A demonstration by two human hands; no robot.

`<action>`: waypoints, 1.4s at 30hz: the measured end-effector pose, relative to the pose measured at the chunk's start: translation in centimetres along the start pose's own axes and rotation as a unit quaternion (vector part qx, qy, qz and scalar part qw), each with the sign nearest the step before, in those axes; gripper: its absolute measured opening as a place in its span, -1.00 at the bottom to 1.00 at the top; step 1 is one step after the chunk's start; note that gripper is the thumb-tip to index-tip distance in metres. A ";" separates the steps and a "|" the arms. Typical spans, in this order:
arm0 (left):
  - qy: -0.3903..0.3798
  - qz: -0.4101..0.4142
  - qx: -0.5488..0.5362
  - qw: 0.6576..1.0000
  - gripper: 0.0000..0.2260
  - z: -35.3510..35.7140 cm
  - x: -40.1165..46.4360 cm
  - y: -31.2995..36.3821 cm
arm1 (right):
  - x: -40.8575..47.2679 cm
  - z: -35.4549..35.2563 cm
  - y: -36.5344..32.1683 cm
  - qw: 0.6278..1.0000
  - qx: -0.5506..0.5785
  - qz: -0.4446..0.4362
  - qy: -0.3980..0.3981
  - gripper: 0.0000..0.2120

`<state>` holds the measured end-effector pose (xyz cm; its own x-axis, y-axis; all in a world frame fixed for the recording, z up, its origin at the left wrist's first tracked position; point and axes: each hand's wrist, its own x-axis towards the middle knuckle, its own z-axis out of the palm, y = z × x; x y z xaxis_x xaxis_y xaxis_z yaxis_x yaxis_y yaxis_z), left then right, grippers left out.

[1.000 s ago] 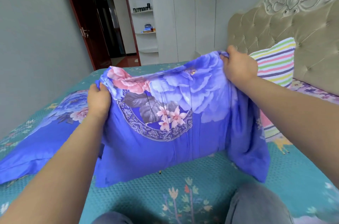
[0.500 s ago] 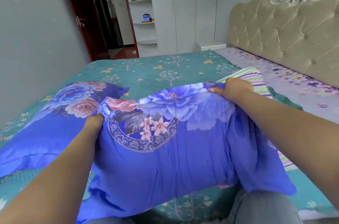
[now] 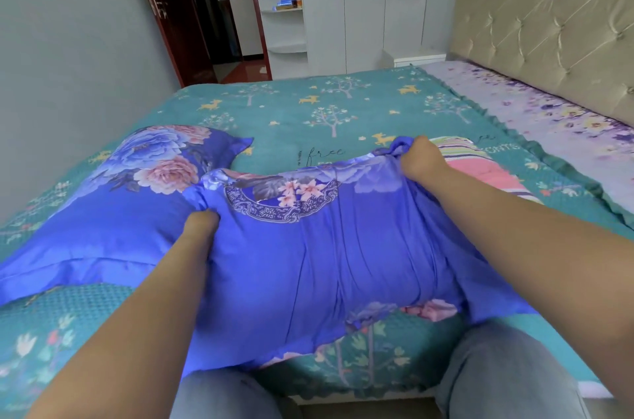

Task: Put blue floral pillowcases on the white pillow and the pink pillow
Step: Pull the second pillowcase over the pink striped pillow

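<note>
Pillowcase (image 3: 326, 247) lowered onto bed (image 3: 308, 102), both hands gripping

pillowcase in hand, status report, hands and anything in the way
Left hand and right hand both grip the far edge of the blue floral pillowcase, filled, lying on the bed. Second cased pillow touching at left. Striped pillow under right forearm.

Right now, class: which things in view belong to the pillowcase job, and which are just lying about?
Job: left hand, right hand, blue floral pillowcase being fitted, already-cased pillow, striped pillow.

Lying about: teal bedspread, headboard, shelf items, door.
</note>
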<state>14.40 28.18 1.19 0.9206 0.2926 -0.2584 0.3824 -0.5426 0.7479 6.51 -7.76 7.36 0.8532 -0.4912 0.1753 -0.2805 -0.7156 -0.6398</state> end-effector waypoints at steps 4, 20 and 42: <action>0.101 0.048 -0.003 0.994 -0.63 -0.1 0.7 0.3 | -0.2 -0.4 0.9 0.981 -0.186 -0.053 -0.033 -0.32; 0.118 0.073 -0.027 0.990 -0.64 1.2 3.3 0.0 | 3.0 -1.7 9.0 0.961 -0.270 0.008 0.054 -0.53; 0.092 0.346 0.404 0.842 -0.30 10.9 -15.7 4.0 | -6.4 -0.8 8.6 0.973 -0.115 0.176 0.097 0.15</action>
<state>2.30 12.83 1.59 0.9455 -0.2372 0.2230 -0.2436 -0.9699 0.0014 -1.73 -11.14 1.38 0.5937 -0.7944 0.1285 -0.6498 -0.5675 -0.5058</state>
